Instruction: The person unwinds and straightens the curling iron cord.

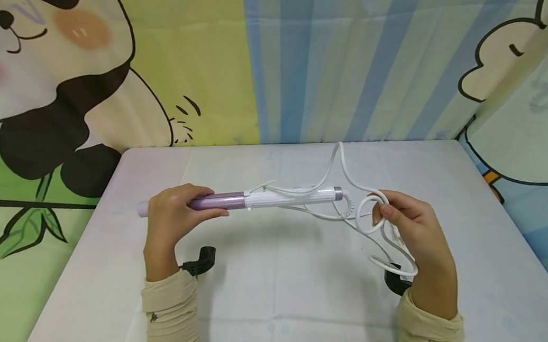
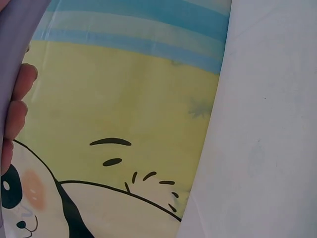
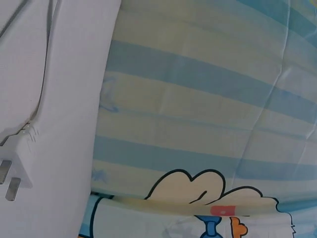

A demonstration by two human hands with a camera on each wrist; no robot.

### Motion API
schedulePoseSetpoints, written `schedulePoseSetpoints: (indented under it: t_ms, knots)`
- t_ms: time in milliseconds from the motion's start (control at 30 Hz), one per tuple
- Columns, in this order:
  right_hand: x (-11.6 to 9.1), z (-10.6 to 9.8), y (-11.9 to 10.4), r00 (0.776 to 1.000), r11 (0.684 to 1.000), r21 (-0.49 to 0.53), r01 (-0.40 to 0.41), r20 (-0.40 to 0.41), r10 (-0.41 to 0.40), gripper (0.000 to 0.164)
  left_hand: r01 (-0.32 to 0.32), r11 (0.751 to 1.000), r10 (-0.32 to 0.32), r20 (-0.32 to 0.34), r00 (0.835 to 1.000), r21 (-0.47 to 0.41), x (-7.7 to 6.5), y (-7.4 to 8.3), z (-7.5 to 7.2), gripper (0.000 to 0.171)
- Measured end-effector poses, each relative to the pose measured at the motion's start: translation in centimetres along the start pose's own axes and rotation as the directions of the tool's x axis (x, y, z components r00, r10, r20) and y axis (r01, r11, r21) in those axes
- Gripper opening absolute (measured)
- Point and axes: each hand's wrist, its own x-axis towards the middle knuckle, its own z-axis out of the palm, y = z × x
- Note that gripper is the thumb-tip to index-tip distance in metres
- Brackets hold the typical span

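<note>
A slim hair iron, purple at one end and white at the other, is held nearly level above the table. My left hand grips its purple part, and its fingertips curl round the lavender edge in the left wrist view. From the grey-tipped right end, through a coiled sleeve, runs a white cord in loose loops. My right hand pinches some of these loops between thumb and fingers. A white two-pin plug hangs at the lower left of the right wrist view; the right hand itself is out of that view.
Under both hands lies a white-covered table. Behind it hangs a cartoon curtain with a panda and blue stripes, which continues along the right side. Black wrist mounts show beside both wrists.
</note>
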Motion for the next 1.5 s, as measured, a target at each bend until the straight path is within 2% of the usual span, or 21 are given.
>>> schedulePoseSetpoints:
  t_ms: [167, 333, 433, 667, 767, 900, 1000, 1067, 1167, 1233, 1333, 1400, 1500]
  knots:
    - [0.4, 0.0, 0.3, 0.979, 0.995, 0.102, 0.02, -0.202, 0.001, 0.026, -0.018, 0.994, 0.017, -0.015, 1.0, -0.112, -0.2, -0.1, -0.2, 0.049]
    - [0.7, -0.5, 0.4, 0.944, 0.984, 0.179, 0.012, -0.327, 0.048, 0.023, -0.04, 0.967, 0.026, -0.056, 0.998, -0.253, -0.2, -0.1, -0.3, 0.045]
    - [0.7, -0.8, 0.7, 0.922, 0.974, 0.225, 0.012, -0.38, 0.076, 0.021, -0.053, 0.953, 0.035, -0.064, 0.997, -0.298, -0.1, 0.0, -0.4, 0.04]
    - [0.6, -1.9, 1.5, 0.859, 0.98, 0.168, -0.11, -0.48, 0.179, 0.016, -0.024, 0.954, -0.005, -0.096, 0.995, -0.299, -0.2, -0.1, -0.7, 0.041]
    - [0.4, -2.6, 1.7, 0.827, 0.971, 0.18, -0.158, -0.513, 0.23, 0.015, 0.008, 0.962, -0.039, -0.11, 0.993, -0.275, -0.2, -0.2, -0.9, 0.043]
    - [0.2, -3.3, 1.8, 0.79, 0.955, 0.224, -0.193, -0.542, 0.286, 0.013, 0.077, 0.971, -0.113, -0.151, 0.982, -0.226, -0.3, -0.5, -1.0, 0.045]
    - [0.1, -3.6, 1.9, 0.773, 0.95, 0.239, -0.203, -0.557, 0.305, 0.012, 0.156, 0.969, -0.192, -0.182, 0.964, -0.192, -0.5, -0.7, -1.1, 0.045]
    - [0.1, -3.8, 2.1, 0.762, 0.947, 0.23, -0.223, -0.565, 0.317, 0.011, 0.22, 0.959, -0.255, -0.202, 0.946, -0.179, -0.6, -0.8, -1.2, 0.045]
    - [0.0, -4.2, 2.4, 0.738, 0.926, 0.171, -0.337, -0.563, 0.373, 0.01, 0.327, 0.933, -0.354, -0.216, 0.91, -0.15, -0.8, -1.0, -1.6, 0.043]
    - [-0.2, -4.5, 2.5, 0.713, 0.877, 0.05, -0.478, -0.561, 0.42, 0.011, 0.4, 0.907, -0.421, -0.216, 0.881, -0.135, -0.9, -1.2, -1.9, 0.043]
    - [-0.3, -4.6, 2.8, 0.693, 0.745, -0.174, -0.644, -0.545, 0.472, 0.028, 0.5, 0.861, -0.509, -0.2, 0.837, -0.094, -1.1, -1.6, -2.4, 0.043]
    - [-0.3, -4.6, 2.9, 0.694, 0.659, -0.298, -0.691, -0.529, 0.489, 0.04, 0.56, 0.826, -0.56, -0.196, 0.805, -0.059, -1.4, -2.0, -2.7, 0.044]
    - [-0.2, -4.6, 3.1, 0.716, 0.608, -0.388, -0.693, -0.474, 0.513, 0.052, 0.625, 0.781, -0.614, -0.195, 0.765, -0.006, -1.7, -2.7, -3.1, 0.047]
